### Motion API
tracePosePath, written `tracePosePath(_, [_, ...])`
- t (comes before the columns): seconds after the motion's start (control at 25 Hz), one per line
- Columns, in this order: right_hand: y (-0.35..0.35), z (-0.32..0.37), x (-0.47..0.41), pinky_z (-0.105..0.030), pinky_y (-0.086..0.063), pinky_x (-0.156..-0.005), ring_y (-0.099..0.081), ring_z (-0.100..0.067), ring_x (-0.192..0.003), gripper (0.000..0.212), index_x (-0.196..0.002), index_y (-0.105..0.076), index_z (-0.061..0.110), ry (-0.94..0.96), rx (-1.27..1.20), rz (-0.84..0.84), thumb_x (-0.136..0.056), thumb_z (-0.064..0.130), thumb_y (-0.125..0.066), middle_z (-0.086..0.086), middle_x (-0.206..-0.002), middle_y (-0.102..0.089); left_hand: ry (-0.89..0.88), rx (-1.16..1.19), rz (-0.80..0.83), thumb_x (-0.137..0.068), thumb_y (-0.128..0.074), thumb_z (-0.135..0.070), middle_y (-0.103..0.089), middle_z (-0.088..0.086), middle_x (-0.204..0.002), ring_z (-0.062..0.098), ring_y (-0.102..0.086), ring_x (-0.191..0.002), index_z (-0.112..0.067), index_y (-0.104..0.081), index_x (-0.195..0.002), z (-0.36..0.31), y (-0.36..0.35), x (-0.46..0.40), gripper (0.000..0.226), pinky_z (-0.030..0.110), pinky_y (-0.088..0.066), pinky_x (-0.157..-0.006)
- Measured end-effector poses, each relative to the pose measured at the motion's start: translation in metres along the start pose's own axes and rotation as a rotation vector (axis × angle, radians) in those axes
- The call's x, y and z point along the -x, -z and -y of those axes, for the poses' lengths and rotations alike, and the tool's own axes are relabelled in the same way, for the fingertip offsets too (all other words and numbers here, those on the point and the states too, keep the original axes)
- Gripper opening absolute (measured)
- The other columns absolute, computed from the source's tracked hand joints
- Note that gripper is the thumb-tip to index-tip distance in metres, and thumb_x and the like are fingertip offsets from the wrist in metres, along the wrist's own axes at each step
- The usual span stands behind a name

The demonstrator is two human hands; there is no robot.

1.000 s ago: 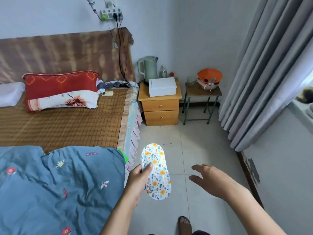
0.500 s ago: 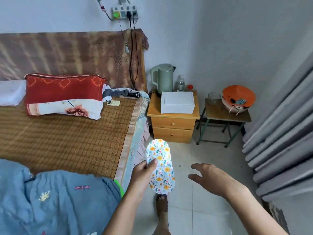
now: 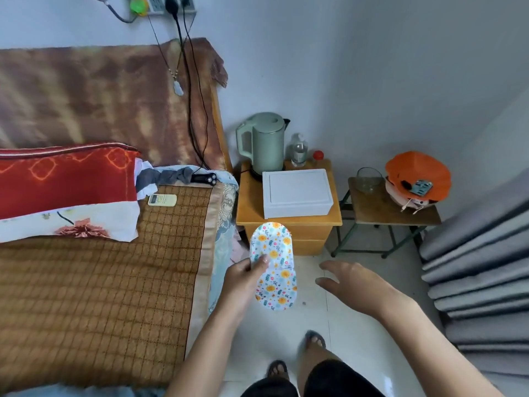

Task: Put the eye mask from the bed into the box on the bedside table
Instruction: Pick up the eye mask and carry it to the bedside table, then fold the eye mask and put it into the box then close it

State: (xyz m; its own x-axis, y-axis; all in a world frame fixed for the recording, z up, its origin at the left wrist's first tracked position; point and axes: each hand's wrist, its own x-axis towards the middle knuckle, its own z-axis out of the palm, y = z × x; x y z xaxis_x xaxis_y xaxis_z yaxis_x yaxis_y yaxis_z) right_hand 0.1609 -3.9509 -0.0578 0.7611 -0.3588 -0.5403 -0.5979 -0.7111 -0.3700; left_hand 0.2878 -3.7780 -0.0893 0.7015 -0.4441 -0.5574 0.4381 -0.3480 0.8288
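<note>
Our left hand (image 3: 243,277) pinches the eye mask (image 3: 273,266) in the air beside the bed (image 3: 114,267); right hand (image 3: 353,282) open, empty. Box (image 3: 297,193) on worktop (image 3: 289,220) looks lidded: lift lid with right first.

Single head-worn wide-angle view, looking forward and down, bed (image 3: 100,282) left, bedside table (image 3: 289,222) ahead, close
</note>
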Motion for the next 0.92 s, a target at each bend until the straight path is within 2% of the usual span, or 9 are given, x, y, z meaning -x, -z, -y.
tracePosePath(0.2, [0.045, -0.009, -0.089, -0.035, -0.045, -0.098, -0.051, -0.02, -0.122, 0.043, -0.134, -0.044, 0.025, 0.027, -0.041, -0.015, -0.094, 0.044, -0.043, -0.001, -0.136, -0.053, 0.012, -0.053, -0.005, -0.084, -0.066, -0.033, -0.072, 0.007, -0.085, 0.024, -0.068, -0.086, -0.015, -0.07, -0.074, -0.047, -0.016, -0.084, 0.021, 0.04, -0.054, -0.082])
tracePosePath(0.28, [0.063, -0.016, -0.127, -0.034, -0.047, -0.093, -0.055, -0.02, -0.115, 0.039, -0.129, -0.05, 0.023, 0.063, -0.125, -0.061, -0.095, 0.042, -0.044, -0.002, -0.127, -0.06, 0.036, -0.068, -0.034, -0.085, -0.065, -0.032, -0.073, -0.001, -0.077, 0.014, -0.07, -0.077, -0.018, -0.069, -0.07, -0.064, -0.026, -0.119, 0.021, 0.033, -0.056, -0.073])
tracePosePath(0.4, [0.082, -0.019, -0.174, -0.025, -0.046, -0.084, -0.06, -0.012, -0.105, 0.039, -0.128, -0.05, 0.023, 0.076, -0.452, -0.043, -0.092, 0.039, -0.051, 0.006, -0.108, -0.065, 0.087, -0.092, -0.024, -0.088, -0.061, -0.033, -0.072, -0.013, -0.067, -0.003, -0.068, -0.059, -0.022, -0.068, -0.071, -0.085, -0.04, -0.159, 0.021, 0.015, -0.052, -0.049])
tracePosePath(0.52, [0.096, -0.016, -0.222, -0.008, -0.046, -0.073, -0.063, 0.004, -0.089, 0.049, -0.129, -0.04, 0.037, 0.045, -0.851, 0.052, -0.086, 0.035, -0.063, 0.012, -0.096, -0.067, 0.109, -0.121, -0.034, -0.09, -0.055, -0.034, -0.073, -0.009, -0.075, -0.001, -0.067, -0.059, -0.018, -0.069, -0.081, -0.103, -0.054, -0.202, 0.023, 0.008, -0.045, -0.041])
tracePosePath(0.6, [0.098, -0.013, -0.252, -0.003, -0.048, -0.065, -0.064, 0.005, -0.078, 0.052, -0.124, -0.04, 0.044, 0.056, -0.952, 0.039, -0.084, 0.027, -0.067, 0.004, -0.087, -0.068, 0.117, -0.107, -0.057, -0.091, -0.055, -0.034, -0.073, -0.003, -0.086, 0.006, -0.069, -0.07, -0.018, -0.065, -0.099, -0.111, -0.058, -0.228, 0.021, 0.013, -0.051, -0.047])
tracePosePath(0.68, [0.096, -0.007, -0.278, -0.006, -0.049, -0.064, -0.061, -0.001, -0.071, 0.043, -0.119, -0.054, 0.035, 0.055, -0.988, 0.004, -0.082, 0.021, -0.07, -0.008, -0.081, -0.065, 0.116, -0.013, -0.063, -0.089, -0.059, -0.03, -0.072, 0.008, -0.097, 0.02, -0.071, -0.086, -0.019, -0.055, -0.119, -0.113, -0.058, -0.253, 0.033, 0.032, -0.06, -0.068])
tracePosePath(0.72, [0.096, -0.004, -0.288, -0.007, -0.05, -0.065, -0.06, -0.001, -0.069, 0.037, -0.114, -0.061, 0.029, 0.052, -1.017, -0.017, -0.081, 0.017, -0.071, -0.007, -0.078, -0.062, 0.104, 0.0, -0.065, -0.088, -0.061, -0.029, -0.07, 0.012, -0.101, 0.024, -0.069, -0.09, -0.021, -0.049, -0.126, -0.114, -0.056, -0.264, 0.04, 0.039, -0.058, -0.076])
tracePosePath(0.8, [0.092, 0.0, -0.308, -0.008, -0.052, -0.067, -0.062, 0.004, -0.068, 0.027, -0.1, -0.068, 0.025, 0.038, -1.076, -0.059, -0.079, 0.009, -0.072, 0.002, -0.081, -0.065, 0.057, 0.006, -0.04, -0.087, -0.063, -0.022, -0.067, 0.006, -0.099, 0.011, -0.068, -0.085, -0.025, -0.043, -0.13, -0.112, -0.052, -0.286, 0.047, 0.025, -0.056, -0.07])
tracePosePath(0.92, [0.082, 0.001, -0.337, -0.009, -0.054, -0.068, -0.066, 0.004, -0.072, 0.031, -0.085, -0.07, 0.032, 0.001, -1.066, -0.119, -0.077, 0.003, -0.072, 0.013, -0.077, -0.072, 0.002, -0.015, 0.058, -0.082, -0.068, -0.008, -0.065, -0.005, -0.106, -0.008, -0.065, -0.078, -0.016, -0.056, -0.122, -0.104, -0.041, -0.318, 0.043, 0.007, -0.05, -0.063])
